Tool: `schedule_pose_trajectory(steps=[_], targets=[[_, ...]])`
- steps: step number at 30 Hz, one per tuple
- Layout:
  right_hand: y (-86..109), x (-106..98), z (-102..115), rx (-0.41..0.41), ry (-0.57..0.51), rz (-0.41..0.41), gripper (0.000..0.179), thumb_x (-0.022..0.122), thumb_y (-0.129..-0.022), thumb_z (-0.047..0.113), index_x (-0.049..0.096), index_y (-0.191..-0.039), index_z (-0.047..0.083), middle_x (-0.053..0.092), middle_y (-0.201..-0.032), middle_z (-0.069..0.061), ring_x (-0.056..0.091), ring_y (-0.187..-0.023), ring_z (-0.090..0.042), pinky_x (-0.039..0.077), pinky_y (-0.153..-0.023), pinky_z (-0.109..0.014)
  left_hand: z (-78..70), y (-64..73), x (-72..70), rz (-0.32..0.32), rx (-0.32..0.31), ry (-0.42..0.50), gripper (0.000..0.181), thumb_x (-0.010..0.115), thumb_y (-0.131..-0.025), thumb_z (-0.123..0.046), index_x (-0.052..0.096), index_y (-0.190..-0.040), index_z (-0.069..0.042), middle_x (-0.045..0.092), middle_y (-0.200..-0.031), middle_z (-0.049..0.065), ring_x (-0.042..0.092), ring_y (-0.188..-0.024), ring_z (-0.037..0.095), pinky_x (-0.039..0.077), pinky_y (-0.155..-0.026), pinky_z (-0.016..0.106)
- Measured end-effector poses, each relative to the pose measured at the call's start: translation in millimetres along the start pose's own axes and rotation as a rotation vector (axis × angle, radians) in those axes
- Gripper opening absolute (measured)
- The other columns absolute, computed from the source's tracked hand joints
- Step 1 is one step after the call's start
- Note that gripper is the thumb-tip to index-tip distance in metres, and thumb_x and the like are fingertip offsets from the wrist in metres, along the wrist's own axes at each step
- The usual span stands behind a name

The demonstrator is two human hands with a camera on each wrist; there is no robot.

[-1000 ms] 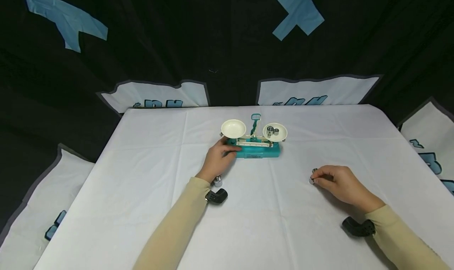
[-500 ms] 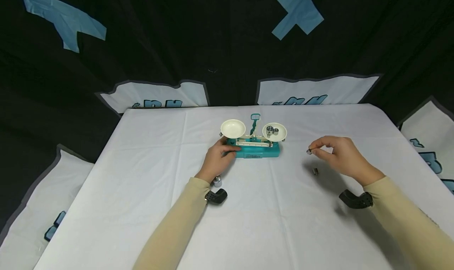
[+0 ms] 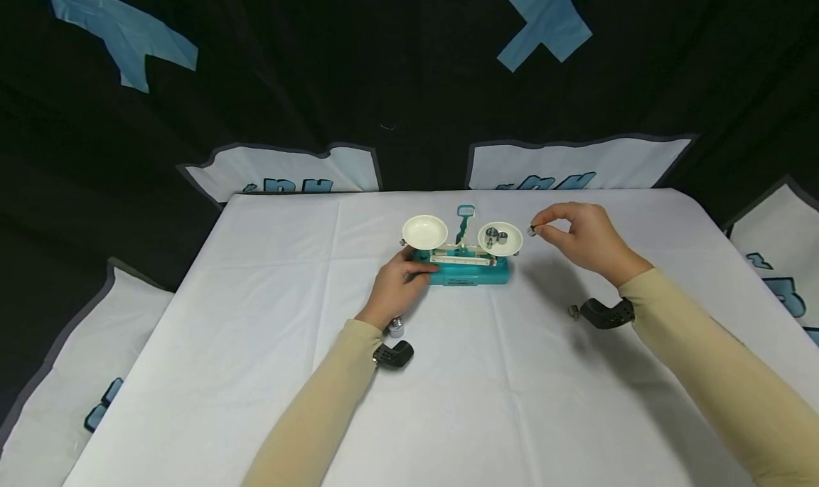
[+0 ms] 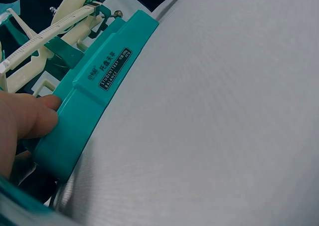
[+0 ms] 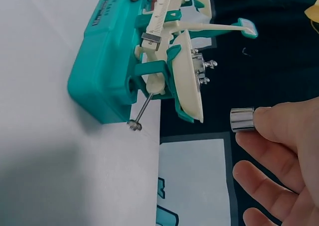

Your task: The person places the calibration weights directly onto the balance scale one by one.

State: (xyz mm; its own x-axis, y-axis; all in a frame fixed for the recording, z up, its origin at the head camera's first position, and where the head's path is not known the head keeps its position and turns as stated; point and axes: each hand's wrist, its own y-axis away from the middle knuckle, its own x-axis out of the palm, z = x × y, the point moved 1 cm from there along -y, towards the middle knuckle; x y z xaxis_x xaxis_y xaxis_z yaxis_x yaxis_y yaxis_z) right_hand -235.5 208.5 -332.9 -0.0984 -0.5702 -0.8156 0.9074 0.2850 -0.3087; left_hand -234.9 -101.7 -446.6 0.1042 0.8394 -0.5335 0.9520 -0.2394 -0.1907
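A teal tray balance with two cream pans stands toward the back of the table. My left hand holds its base by the left end, thumb and finger on the teal plastic in the left wrist view. My right hand is raised just right of the balance and pinches a small shiny cylindrical weight between thumb and fingertip. That weight is beside the right pan, apart from its rim in the right wrist view. Several metal weights stand in this pan; the left pan holds nothing.
Another small weight lies on the white cloth, close to the right wrist camera in the head view. More metal weights stand by the left wrist, partly hidden. A black curtain hangs behind the table.
My right hand has lifted a weight off the cloth and carried it forward and left to the right pan's side. Another weight stayed behind. My left hand keeps its hold on the base.
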Motion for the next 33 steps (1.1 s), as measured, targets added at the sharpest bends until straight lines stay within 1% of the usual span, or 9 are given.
schedule_pose_trajectory(steps=[2,4,5,8,11,13,16,22,33], targets=[[-8.1,3.6,3.2,0.02,0.001,0.02,0.014,0.065,-0.096,0.006,0.077,-0.1,0.002,0.077,-0.108,-0.016,0.064,-0.099,-0.027,0.047,-0.073,-0.03,0.0,-0.2,0.3,-0.001,0.003,-0.003,0.022,0.066,-0.093,-0.01,0.08,-0.109,-0.005,0.044,-0.159,0.021,0.041,-0.149,0.037,0.037,-0.121,0.051],[-16.2,7.2,6.8,0.039,-0.002,0.045,0.015,0.065,-0.096,0.007,0.077,-0.102,0.002,0.076,-0.11,-0.017,0.062,-0.1,-0.028,0.047,-0.073,-0.034,-0.2,-0.2,0.4,-0.003,0.003,-0.005,0.022,0.066,-0.093,-0.01,0.08,-0.109,-0.005,0.044,-0.159,0.021,0.041,-0.149,0.037,0.038,-0.121,0.051],[-20.3,9.1,8.9,0.05,-0.001,0.062,0.015,0.064,-0.097,0.007,0.077,-0.103,0.001,0.076,-0.112,-0.018,0.062,-0.102,-0.029,0.049,-0.076,-0.037,-0.4,0.1,0.3,-0.002,0.001,-0.005,0.022,0.066,-0.093,-0.01,0.08,-0.109,-0.005,0.044,-0.159,0.021,0.041,-0.149,0.037,0.038,-0.121,0.051],[-30.4,15.1,14.2,0.07,0.005,0.12,0.017,0.064,-0.097,0.008,0.076,-0.107,0.001,0.074,-0.116,-0.02,0.062,-0.11,-0.033,0.053,-0.088,-0.047,-0.6,0.6,0.5,0.0,-0.008,0.0,0.022,0.066,-0.093,-0.01,0.08,-0.109,-0.005,0.043,-0.159,0.02,0.041,-0.149,0.037,0.037,-0.121,0.05],[-37.3,20.6,17.2,0.069,0.014,0.17,0.018,0.064,-0.097,0.007,0.075,-0.109,0.0,0.074,-0.117,-0.021,0.062,-0.117,-0.036,0.051,-0.099,-0.054,-0.5,0.9,0.8,0.002,-0.007,-0.001,0.022,0.065,-0.093,-0.01,0.08,-0.109,-0.005,0.043,-0.159,0.02,0.04,-0.149,0.037,0.037,-0.121,0.05],[-40.3,23.6,18.2,0.06,0.019,0.185,0.018,0.064,-0.097,0.006,0.075,-0.109,0.0,0.074,-0.116,-0.021,0.063,-0.117,-0.037,0.051,-0.101,-0.054,-0.7,0.9,0.7,-0.002,-0.001,-0.004,0.022,0.065,-0.093,-0.01,0.08,-0.109,-0.005,0.043,-0.159,0.02,0.041,-0.149,0.037,0.038,-0.121,0.05],[-43.6,27.1,18.4,0.04,0.028,0.197,0.017,0.066,-0.096,0.005,0.075,-0.109,-0.001,0.075,-0.114,-0.02,0.064,-0.115,-0.036,0.052,-0.1,-0.053,-1.2,0.5,0.4,-0.005,0.005,-0.011,0.022,0.065,-0.093,-0.011,0.08,-0.108,-0.006,0.044,-0.159,0.02,0.042,-0.149,0.037,0.038,-0.121,0.05],[-46.2,30.0,18.0,0.008,0.063,0.235,0.016,0.067,-0.095,0.003,0.076,-0.107,-0.002,0.076,-0.111,-0.02,0.067,-0.114,-0.037,0.054,-0.099,-0.052,-1.6,-0.4,0.7,0.002,0.0,-0.021,0.023,0.065,-0.093,-0.011,0.08,-0.109,-0.006,0.044,-0.159,0.019,0.042,-0.148,0.036,0.038,-0.121,0.051],[-48.1,28.9,21.3,0.017,0.074,0.277,0.017,0.067,-0.095,0.003,0.077,-0.107,-0.002,0.076,-0.112,-0.02,0.067,-0.113,-0.036,0.054,-0.099,-0.052,-1.1,-0.4,0.8,-0.009,0.007,-0.019,0.022,0.066,-0.093,-0.011,0.08,-0.108,-0.006,0.045,-0.159,0.019,0.042,-0.149,0.036,0.038,-0.121,0.051]])
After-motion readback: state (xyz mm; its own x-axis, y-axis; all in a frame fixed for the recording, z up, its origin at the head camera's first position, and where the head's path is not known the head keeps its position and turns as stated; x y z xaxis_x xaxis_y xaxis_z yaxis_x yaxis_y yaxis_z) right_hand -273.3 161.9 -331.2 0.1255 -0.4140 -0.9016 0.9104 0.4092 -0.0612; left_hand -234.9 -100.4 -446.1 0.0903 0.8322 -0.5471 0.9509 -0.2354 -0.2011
